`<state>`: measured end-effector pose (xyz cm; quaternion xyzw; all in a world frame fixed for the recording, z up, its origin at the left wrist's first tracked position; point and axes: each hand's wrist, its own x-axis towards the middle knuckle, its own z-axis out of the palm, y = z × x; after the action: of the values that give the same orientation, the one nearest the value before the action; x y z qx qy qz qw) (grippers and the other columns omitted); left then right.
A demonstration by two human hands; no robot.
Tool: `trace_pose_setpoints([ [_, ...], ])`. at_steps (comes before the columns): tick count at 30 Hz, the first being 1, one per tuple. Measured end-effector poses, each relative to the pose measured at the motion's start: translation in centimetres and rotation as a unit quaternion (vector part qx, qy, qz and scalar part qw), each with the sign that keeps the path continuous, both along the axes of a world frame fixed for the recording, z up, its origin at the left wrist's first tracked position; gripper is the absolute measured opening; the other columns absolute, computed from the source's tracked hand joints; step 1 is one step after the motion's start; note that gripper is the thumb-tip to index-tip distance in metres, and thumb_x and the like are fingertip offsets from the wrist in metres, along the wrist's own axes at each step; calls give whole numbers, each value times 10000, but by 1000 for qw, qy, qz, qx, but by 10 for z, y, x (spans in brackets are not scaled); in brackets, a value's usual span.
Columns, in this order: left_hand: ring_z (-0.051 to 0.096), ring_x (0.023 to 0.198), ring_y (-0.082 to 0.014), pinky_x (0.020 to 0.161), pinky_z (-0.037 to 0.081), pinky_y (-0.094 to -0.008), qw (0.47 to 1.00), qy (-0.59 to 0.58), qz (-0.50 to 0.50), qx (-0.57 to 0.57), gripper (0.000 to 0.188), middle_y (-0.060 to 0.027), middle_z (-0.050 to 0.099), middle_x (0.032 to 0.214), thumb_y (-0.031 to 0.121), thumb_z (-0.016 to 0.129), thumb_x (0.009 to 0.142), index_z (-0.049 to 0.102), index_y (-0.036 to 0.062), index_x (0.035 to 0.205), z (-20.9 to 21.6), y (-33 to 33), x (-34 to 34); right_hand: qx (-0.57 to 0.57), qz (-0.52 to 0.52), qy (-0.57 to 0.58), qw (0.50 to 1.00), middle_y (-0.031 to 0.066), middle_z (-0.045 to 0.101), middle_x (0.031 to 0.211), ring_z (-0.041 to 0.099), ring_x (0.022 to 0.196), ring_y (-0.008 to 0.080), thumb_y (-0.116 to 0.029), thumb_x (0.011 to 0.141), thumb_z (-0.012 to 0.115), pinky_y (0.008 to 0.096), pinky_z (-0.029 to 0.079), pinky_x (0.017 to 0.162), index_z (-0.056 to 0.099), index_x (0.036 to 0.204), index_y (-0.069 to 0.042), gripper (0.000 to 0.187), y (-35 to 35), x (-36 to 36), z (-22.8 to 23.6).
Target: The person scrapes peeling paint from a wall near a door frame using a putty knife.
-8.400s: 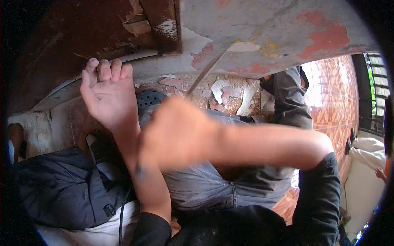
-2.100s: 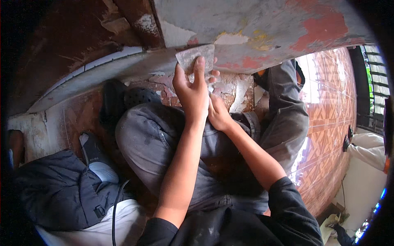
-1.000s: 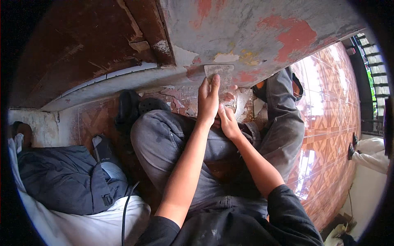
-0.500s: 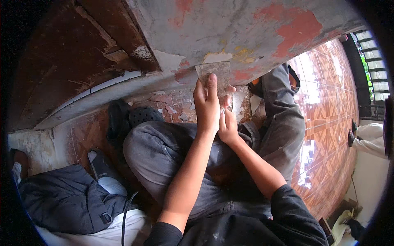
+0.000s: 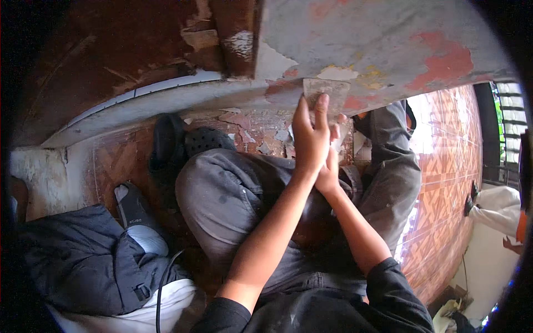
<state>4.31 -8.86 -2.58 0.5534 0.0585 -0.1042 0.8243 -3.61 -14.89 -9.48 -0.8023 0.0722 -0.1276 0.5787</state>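
My left hand (image 5: pixel 312 141) is closed around a scraper with a wide, worn grey blade (image 5: pixel 331 90), its thumb stretched along the blade's face. The blade's far edge lies against the grey wall (image 5: pixel 383 33), just below a bare cream patch (image 5: pixel 337 73) among peeling red and yellow paint. Tucked behind the left hand, my right hand (image 5: pixel 328 173) is closed at the scraper's handle end. The handle itself and most of the right fingers are hidden.
Paint flakes (image 5: pixel 264 147) litter the tiled floor under the wall. A dark slipper (image 5: pixel 167 139) lies left of my bent knee. A scuffed brown wooden panel (image 5: pixel 139 44) adjoins the wall. Another person's dark-clothed leg (image 5: pixel 72 255) is close at left; someone in pale trousers (image 5: pixel 497 204) is far right.
The view has swung, so the wall and my hands appear farther right. My right hand sits more behind the left. The blade stays at the edge of the cream patch.
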Motion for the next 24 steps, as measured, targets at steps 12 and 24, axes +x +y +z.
trace_pose_setpoints([
  [12, 594, 513, -120, 408, 441, -216, 1000, -12, 4, -14, 297, -123, 665, 759, 364, 482, 999, 505, 68, 1012, 10, -6, 4, -81, -57, -70, 993, 220, 606, 717, 556, 620, 349, -227, 1011, 401, 420, 449, 642, 580, 910, 60, 353, -2, 7, -2],
  [24, 602, 562, -143, 474, 468, -245, 992, -2, 0, -123, 304, -107, 658, 769, 357, 486, 999, 511, 55, 1017, 8, -13, -2, -37, 43, 146, 988, 203, 607, 693, 573, 622, 261, -259, 999, 438, 397, 449, 618, 592, 914, 47, 353, -39, 10, 34],
])
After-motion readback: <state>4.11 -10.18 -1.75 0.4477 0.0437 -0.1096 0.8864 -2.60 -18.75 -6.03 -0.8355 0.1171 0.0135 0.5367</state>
